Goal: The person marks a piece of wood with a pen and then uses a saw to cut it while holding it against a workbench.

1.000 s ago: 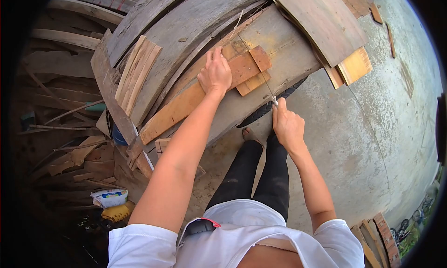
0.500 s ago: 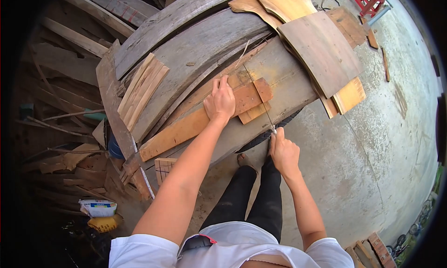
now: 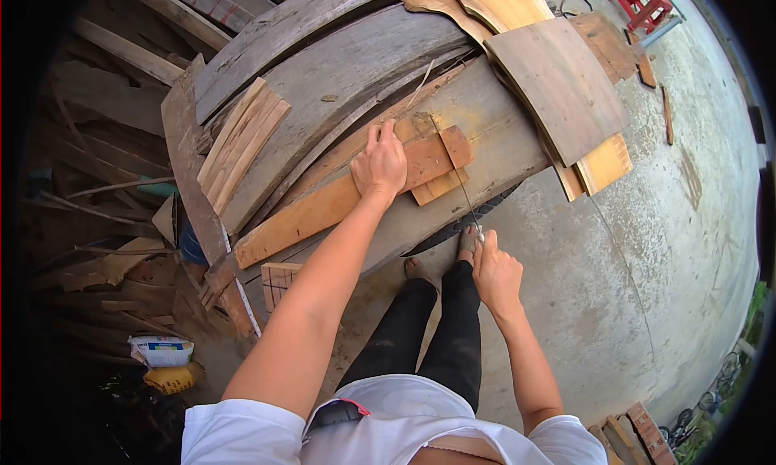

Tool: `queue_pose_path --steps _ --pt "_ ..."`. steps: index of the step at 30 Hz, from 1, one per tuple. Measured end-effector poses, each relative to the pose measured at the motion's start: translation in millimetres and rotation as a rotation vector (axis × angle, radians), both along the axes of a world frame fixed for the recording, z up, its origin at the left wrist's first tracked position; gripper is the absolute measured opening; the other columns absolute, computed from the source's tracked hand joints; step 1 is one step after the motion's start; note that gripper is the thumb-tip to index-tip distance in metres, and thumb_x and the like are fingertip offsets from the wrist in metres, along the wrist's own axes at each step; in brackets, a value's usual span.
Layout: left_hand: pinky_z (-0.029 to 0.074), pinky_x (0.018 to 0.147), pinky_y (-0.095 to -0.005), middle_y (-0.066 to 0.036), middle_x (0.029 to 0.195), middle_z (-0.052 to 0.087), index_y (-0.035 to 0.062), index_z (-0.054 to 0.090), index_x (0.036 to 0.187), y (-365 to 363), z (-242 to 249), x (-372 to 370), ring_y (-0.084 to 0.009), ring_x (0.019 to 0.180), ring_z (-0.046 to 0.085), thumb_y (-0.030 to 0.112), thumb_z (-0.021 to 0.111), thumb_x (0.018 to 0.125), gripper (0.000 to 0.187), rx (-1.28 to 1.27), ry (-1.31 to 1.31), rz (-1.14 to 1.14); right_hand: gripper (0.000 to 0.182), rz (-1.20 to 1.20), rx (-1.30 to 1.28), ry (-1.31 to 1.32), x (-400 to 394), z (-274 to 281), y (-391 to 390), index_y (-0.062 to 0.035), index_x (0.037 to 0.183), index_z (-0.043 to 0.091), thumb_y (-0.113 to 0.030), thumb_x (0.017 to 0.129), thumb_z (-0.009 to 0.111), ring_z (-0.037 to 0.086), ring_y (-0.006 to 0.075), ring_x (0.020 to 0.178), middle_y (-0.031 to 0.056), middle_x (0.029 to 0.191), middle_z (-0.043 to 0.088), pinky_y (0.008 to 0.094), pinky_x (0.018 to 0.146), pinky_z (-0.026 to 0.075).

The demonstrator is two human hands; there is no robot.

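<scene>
The left hand [image 3: 380, 162] lies bent-fingered on a long, orange-brown wooden board [image 3: 299, 218] above a grey wooden plank [image 3: 509, 148]; whether it pinches cannot be told. The right hand [image 3: 498, 272] wraps the whitish handle [image 3: 480, 236] of a thin, dark, straight blade [image 3: 466, 197] crossing the board near one end.

Left hand [image 3: 381, 162] holds plank [image 3: 323, 212], right hand [image 3: 497, 276] grips saw [image 3: 467, 198]

Orange-brown plank [image 3: 307, 218], weathered grey bench [image 3: 509, 145]
The plank's end [image 3: 461, 144] is redder; yellow smudges the bench. Dark lines cross a pale block [image 3: 278, 281]; shirt [image 3: 242, 433] white, trousers [image 3: 396, 327] black, stool [image 3: 644, 4] red, floor [image 3: 566, 279] mottled grey with whitish patches.
</scene>
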State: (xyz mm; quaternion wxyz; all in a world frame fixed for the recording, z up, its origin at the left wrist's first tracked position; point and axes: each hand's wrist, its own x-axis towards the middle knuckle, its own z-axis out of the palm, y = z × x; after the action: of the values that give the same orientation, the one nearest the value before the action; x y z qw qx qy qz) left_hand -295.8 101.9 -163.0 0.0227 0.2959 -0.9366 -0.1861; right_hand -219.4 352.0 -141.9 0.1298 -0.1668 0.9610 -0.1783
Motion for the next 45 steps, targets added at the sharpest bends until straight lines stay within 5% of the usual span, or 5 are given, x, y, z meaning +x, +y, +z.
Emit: queue_pose_path --steps 8,15,22,28,45 --pt "0.053 0.079 -0.0530 -0.007 0.121 0.061 0.0203 0.058 0.128 0 -4 1 -0.0389 0.090 0.068 0.026 0.041 0.100 0.033 -0.069 0.057 -0.018 0.022 -0.010 -0.092 0.129 -59 -16 -60 -0.0035 0.099 0.049 -0.026 0.102 0.049 0.065 0.0390 0.055 0.0182 0.061 0.064 0.0498 0.047 0.049" --pt "0.052 0.082 -0.0542 -0.004 0.128 0.060 0.0231 0.056 0.130 -1 -1 1 -0.0408 0.096 0.067 0.029 0.039 0.101 0.034 0.005 -0.007 0.016 0.019 -0.006 -0.023 -0.019 1 4 -8 -0.0038 0.099 0.048 -0.023 0.101 0.050 0.065 0.0389 0.054 0.0191 0.061 0.064 0.0486 0.047 0.049" --pt "0.053 0.077 -0.0533 -0.009 0.122 0.060 0.0183 0.058 0.127 -2 -5 3 -0.0393 0.087 0.068 0.025 0.045 0.098 0.032 -0.046 0.089 -0.020 0.018 -0.007 -0.076 0.124 -61 -14 -65 -0.0047 0.098 0.048 -0.022 0.100 0.051 0.065 0.0404 0.056 0.0197 0.060 0.064 0.0495 0.048 0.050" --pt "0.053 0.078 -0.0536 -0.007 0.122 0.060 0.0193 0.057 0.128 -3 -3 0 -0.0399 0.088 0.068 0.027 0.043 0.099 0.032 -0.023 0.053 -0.003 0.019 -0.008 0.023 -0.018 8 11 -2 -0.0047 0.097 0.048 -0.023 0.101 0.051 0.065 0.0393 0.056 0.0191 0.060 0.063 0.0490 0.048 0.050" --pt "0.052 0.079 -0.0546 -0.007 0.124 0.059 0.0196 0.054 0.130 -1 -6 3 -0.0401 0.088 0.068 0.026 0.045 0.099 0.033 0.005 0.051 -0.023 0.019 -0.026 -0.020 -0.057 -11 5 -20 -0.0057 0.102 0.050 -0.025 0.101 0.051 0.066 0.0400 0.057 0.0195 0.063 0.065 0.0499 0.050 0.050"
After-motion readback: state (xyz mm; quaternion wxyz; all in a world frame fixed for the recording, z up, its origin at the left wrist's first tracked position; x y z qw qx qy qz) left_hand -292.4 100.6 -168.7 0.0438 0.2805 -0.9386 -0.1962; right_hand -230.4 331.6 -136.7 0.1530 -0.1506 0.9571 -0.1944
